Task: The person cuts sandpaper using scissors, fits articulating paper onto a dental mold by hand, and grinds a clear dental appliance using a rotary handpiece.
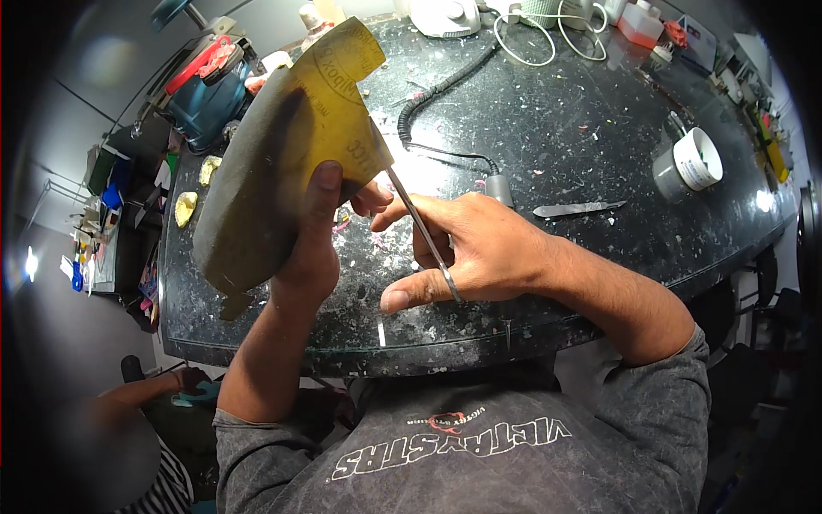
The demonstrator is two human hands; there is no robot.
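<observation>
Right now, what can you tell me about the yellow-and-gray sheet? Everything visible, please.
The sheet looks like sandpaper: thin, curved, part yellow with dark print, part matte gray, with a dark smudge between, a stepped right edge and a ragged lower end. It is held tilted above the black tabletop in the left hand, whose thumb lies across it. A slim metal tool in the right hand reaches its right edge; contact is unclear.

The curved sheet (248, 180) looks like abrasive paper, matt, gritty grey on one face, smoother yellow on the other. Bare, shiny metal makes the scissors (414, 214) and, to the right, the scalpel (578, 208). The tabletop (582, 163) is glossy black under rough, dusty specks. Far off, the ribbed cord (445, 86) seems rubber or plastic, glare making it uncertain. Near, the shirt (479, 484) is matt, faded cloth.
</observation>
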